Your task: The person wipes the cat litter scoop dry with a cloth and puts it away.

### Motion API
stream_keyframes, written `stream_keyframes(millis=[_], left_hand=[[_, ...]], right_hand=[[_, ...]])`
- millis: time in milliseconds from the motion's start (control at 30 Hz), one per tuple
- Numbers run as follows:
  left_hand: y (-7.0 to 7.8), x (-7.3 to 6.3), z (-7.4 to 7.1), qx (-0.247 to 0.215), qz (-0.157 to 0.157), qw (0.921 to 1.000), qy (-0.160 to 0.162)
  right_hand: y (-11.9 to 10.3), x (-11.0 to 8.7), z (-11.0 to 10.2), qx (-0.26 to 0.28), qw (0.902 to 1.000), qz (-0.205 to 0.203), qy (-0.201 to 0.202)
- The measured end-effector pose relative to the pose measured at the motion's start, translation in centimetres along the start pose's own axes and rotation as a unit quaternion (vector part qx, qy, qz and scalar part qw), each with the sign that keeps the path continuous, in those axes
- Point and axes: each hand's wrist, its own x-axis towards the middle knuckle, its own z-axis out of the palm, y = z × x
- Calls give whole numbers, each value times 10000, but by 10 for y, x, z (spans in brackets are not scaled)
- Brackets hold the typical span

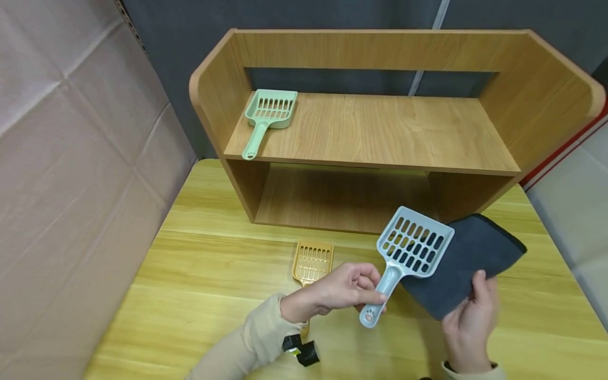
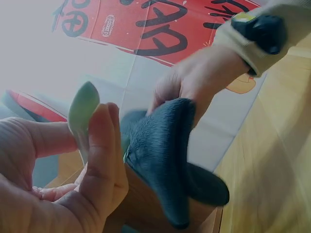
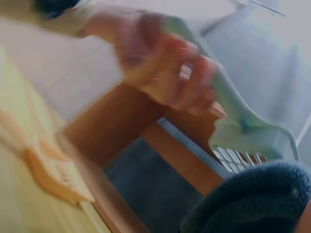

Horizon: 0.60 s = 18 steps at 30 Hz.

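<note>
My left hand (image 1: 339,289) pinches the handle of a pale blue-grey litter scoop (image 1: 390,279), its slotted head tilted up and away. A dark grey cloth (image 1: 480,245) is in my right hand (image 1: 472,319), thumb on top. It lies behind and to the right of the scoop's head; whether they touch I cannot tell. In the left wrist view the cloth (image 2: 160,145) hangs folded around the scoop's far end, hiding most of it. The right wrist view shows the scoop's handle (image 3: 235,99) in blurred left fingers, with the cloth's edge (image 3: 252,194) near its head.
An orange litter scoop (image 1: 313,258) lies on the wooden table (image 1: 199,274), partly behind my left forearm. On the upper board of a two-tier wooden shelf (image 1: 380,126) rests a green litter scoop (image 1: 257,138), at the left end. Pale panels flank the table.
</note>
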Motion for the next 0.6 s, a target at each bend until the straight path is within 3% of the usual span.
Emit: stream_keyframes(millis=[67,133,233,433,600], left_hand=[[-1,2,1,-45,29,10000,77],[-1,3,1,-81,56,9999,128],[-1,4,3,-115,101,9997,166],[0,4,4,115,177,9997,133],[1,3,2,245,41,9996,-93]], right_hand=[[6,-9,2,-739,9938,-803,194],[13,-17,3,-1241,9820,-1417,133],[21,-26,4,-1481,9711,-1870,-62],[25,-24,5,-2108,9550,-2087,-56],[16,-10,4,-2292,9553,-1864,44]])
